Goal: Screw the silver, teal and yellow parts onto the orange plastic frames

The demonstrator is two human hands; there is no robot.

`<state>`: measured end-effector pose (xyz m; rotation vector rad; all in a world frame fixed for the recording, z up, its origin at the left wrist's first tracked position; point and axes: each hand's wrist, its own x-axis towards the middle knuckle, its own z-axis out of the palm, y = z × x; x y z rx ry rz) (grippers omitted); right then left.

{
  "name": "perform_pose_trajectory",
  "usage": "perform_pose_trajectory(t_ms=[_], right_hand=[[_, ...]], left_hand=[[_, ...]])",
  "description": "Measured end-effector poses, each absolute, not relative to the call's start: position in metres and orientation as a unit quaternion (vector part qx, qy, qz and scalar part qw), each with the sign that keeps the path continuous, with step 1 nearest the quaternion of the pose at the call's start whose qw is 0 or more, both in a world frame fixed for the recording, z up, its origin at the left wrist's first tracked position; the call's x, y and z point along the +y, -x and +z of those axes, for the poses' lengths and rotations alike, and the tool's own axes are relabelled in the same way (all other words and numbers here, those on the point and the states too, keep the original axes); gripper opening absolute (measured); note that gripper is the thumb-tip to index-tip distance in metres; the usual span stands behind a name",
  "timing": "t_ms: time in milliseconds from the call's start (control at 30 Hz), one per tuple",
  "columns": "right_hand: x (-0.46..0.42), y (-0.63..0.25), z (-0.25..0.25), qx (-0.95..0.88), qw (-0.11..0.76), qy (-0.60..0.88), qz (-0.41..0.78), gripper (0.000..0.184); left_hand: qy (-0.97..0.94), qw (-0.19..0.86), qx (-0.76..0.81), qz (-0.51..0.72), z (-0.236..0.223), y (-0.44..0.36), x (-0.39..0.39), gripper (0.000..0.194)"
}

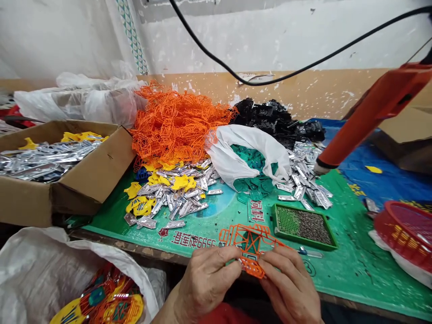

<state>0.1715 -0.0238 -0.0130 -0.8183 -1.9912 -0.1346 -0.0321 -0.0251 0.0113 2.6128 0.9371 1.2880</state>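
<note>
The left hand [207,279] and right hand [290,283] hold 1 orange frame [252,266] between them at the table [357,258]'s near edge. The left fingers are closed, thumb against forefinger, on the frame's left side; the right fingers are curled and grip its right side. The fingertips hide part of it. The frame's far end reaches over the table, though whether it touches the top I cannot tell.

Just beyond the right hand lies a small clear piece [315,254] with a blue end. Behind that is a green tray [285,219], its right part covered with small metal bits [312,227].

Farther back, a white bag [222,157] lies open with green parts [251,155] inside and some spilling from its mouth. Silver parts lie in 2 heaps, 1 on each side of the bag; the left heap [173,202] is mixed with yellow parts [140,204]. Behind stand a tall orange pile [178,121] and, to its right, a black pile [270,119].

An orange tool [357,126] hangs at a slant, its tip near the right silver heap [319,191]. A red basket [398,238] is at the far right.
</note>
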Motion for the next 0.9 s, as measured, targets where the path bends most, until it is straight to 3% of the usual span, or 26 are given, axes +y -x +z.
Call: perform_pose_trajectory(t_ms=[200,300,400,533,733,833,900], right_hand=[[-0.026,-0.169,-0.009,-0.804,0.492,0.335,-0.017,0.014],[-0.025,-0.166,-0.003,-0.807,0.472,0.347,0.075,0.01],[-0.025,-0.162,0.005,-0.812,0.415,0.356,0.207,0.008],[-0.02,-0.16,0.016,-0.825,0.308,0.368,0.297,0.024],[-0.003,-0.161,0.026,-0.786,0.225,0.381,0.431,0.032],[-0.003,-0.162,0.029,-0.774,0.222,0.437,0.4,0.024],[-0.006,-0.174,0.033,-0.773,0.296,0.467,0.313,0.029]], left_hand=[[-0.838,0.092,0.335,0.422,0.009,0.029,-0.029,0.024],[-0.849,0.147,0.365,0.354,0.017,0.029,-0.031,0.024],[-0.843,0.253,0.415,0.23,0.037,0.029,-0.031,0.021],[-0.812,0.377,0.435,0.095,0.063,0.027,-0.025,0.018],[-0.646,0.624,0.433,0.069,0.063,0.027,-0.007,0.024],[-0.524,0.725,0.429,0.13,0.045,0.025,-0.003,0.017],[-0.451,0.766,0.423,0.179,0.033,0.021,-0.003,0.013]])
